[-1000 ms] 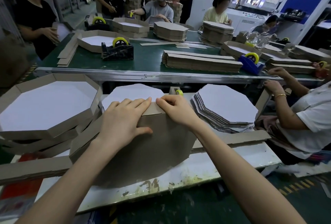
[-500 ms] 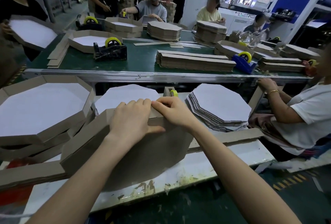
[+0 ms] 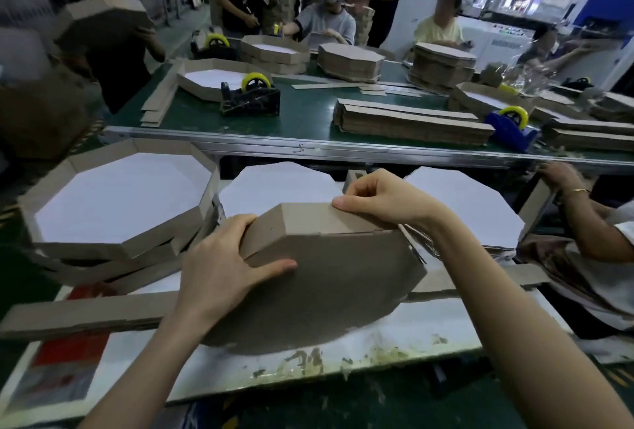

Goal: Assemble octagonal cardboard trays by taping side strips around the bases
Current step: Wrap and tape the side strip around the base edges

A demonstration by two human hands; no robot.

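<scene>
The white surface (image 3: 429, 339) carries the brown octagonal base (image 3: 326, 291) near its middle. The base is tilted up with its underside facing the near edge and its lower rim on the surface. A stack of finished trays (image 3: 116, 202) sits toward the left edge. The side strip (image 3: 308, 219) wraps the base's upper edges. The left hand (image 3: 223, 267) grips the strip's left corner, fingers curled over it and thumb flat on the base. The right hand (image 3: 380, 198) pinches the strip's top edge further right.

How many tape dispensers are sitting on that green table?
3 for sure: a black dispenser mid-table, a second black dispenser at the far edge, a blue dispenser on the right. A blurred yellow spot far right may be a fourth.
</scene>
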